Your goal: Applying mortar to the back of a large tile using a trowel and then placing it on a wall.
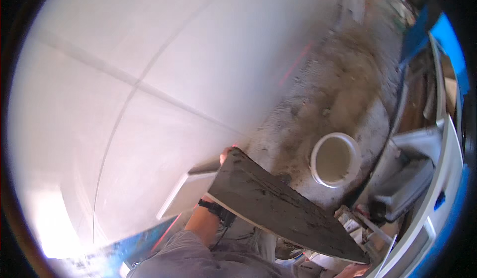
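Note:
I hold a large flat tile (268, 206), tilted in front of my body. Its upward face is coated with dark grey mortar, and a pale bare edge runs along the side nearest me. My left hand (226, 155) grips the far left corner, with fingertips showing over the edge; the palm is hidden behind the tile. A black strap with a small dark device (218, 212) is on my left wrist. At the near right end my right hand (354, 270) supports the tile's corner, partly cut off by the lower rim of the picture.
A wall of big pale tiles (174, 69) with visible joints fills the left. Red laser line (294, 65) marks its foot. A white bucket (336, 160) of murky liquid stands on dusty, rough floor (348, 79). Clutter, a grey tub (405, 186) and blue sheeting (449, 44) line the right.

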Available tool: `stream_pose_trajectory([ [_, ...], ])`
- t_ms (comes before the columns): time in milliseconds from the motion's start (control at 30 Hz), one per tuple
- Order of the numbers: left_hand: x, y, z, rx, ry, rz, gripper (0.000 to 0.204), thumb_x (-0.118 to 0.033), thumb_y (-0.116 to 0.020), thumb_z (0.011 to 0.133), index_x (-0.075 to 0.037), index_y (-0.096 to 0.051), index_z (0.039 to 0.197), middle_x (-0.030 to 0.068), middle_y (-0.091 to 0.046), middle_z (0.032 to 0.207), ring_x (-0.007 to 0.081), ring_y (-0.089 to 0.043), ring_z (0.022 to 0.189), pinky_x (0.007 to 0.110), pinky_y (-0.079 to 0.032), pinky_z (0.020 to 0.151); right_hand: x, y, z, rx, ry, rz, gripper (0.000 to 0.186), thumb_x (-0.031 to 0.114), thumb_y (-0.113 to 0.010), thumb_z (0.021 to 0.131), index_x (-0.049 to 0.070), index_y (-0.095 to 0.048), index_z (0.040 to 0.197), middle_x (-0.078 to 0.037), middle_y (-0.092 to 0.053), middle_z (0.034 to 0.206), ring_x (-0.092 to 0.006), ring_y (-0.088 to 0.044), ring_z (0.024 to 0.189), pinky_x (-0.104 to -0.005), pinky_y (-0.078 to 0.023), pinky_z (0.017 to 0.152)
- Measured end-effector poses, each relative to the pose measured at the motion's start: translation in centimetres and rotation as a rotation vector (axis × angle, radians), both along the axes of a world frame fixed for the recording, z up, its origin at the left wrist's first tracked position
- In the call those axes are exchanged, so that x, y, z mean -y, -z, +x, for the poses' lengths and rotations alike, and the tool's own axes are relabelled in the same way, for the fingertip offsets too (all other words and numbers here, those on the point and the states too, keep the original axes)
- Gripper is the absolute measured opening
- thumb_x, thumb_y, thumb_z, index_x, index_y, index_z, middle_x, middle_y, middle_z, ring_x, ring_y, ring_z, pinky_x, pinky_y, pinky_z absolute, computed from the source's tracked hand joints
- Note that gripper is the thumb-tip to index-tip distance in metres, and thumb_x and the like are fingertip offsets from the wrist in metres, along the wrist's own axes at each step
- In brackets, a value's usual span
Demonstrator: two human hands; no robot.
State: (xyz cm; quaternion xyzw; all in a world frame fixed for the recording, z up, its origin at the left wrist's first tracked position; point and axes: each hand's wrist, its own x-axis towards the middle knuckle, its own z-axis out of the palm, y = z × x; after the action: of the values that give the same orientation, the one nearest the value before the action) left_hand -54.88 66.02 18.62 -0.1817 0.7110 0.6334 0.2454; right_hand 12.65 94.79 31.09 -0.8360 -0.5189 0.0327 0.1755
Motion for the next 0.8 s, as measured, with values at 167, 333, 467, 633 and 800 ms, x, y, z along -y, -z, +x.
stream_pose_trajectory([
  [167,6.7,-9.1,9.4,-0.056,-0.038,-0.348,0.029,-0.028,-0.072,0.080,-0.009,-0.071,0.102,0.0143,-0.072,0.097,0.0249,-0.069,0.093,0.039,-0.054,0.082,-2.2,-3.8,-2.4,0.044,-0.286,0.087,0.044,0.035,-0.049,0.095,0.001,-0.063,0.119,-0.018,-0.067,0.113,-0.0313,-0.065,0.098,-0.0436,-0.054,0.085],
  [333,25.7,-7.8,16.4,-0.224,-0.204,-0.439,0.039,-0.034,-0.068,0.083,-0.006,-0.068,0.109,0.0150,-0.072,0.095,0.0264,-0.068,0.095,0.039,-0.052,0.085,-0.6,-4.9,-10.2,0.032,-0.672,0.076,0.043,0.035,-0.050,0.094,0.001,-0.063,0.118,-0.018,-0.067,0.112,-0.0315,-0.065,0.098,-0.0440,-0.055,0.084],
  [467,33.6,-9.3,23.1,-0.311,-0.403,-0.450,0.039,-0.032,-0.068,0.081,-0.004,-0.067,0.108,0.0144,-0.071,0.097,0.0260,-0.068,0.094,0.037,-0.052,0.084,0.8,-6.4,-16.1,0.063,-0.983,0.127,0.043,0.035,-0.050,0.094,0.000,-0.064,0.117,-0.018,-0.066,0.112,-0.0317,-0.065,0.097,-0.0443,-0.055,0.084],
  [633,34.0,-10.5,30.9,-0.285,-0.764,-0.386,0.030,-0.019,-0.062,0.090,-0.004,-0.062,0.116,0.0139,-0.068,0.098,0.0246,-0.065,0.091,0.040,-0.053,0.081,1.0,-10.5,-22.0,0.146,-1.258,0.272,0.043,0.034,-0.050,0.094,0.000,-0.064,0.116,-0.018,-0.066,0.111,-0.0320,-0.065,0.097,-0.0447,-0.055,0.084],
  [800,45.9,-7.5,39.1,-0.280,-1.293,0.516,0.034,-0.029,-0.055,0.097,-0.006,-0.058,0.122,0.0112,-0.066,0.106,0.0266,-0.064,0.096,0.047,-0.054,0.084,7.4,-11.2,-26.9,0.178,-1.452,0.277,0.043,0.034,-0.050,0.094,0.000,-0.064,0.115,-0.018,-0.066,0.110,-0.0322,-0.065,0.096,-0.0450,-0.055,0.084],
])
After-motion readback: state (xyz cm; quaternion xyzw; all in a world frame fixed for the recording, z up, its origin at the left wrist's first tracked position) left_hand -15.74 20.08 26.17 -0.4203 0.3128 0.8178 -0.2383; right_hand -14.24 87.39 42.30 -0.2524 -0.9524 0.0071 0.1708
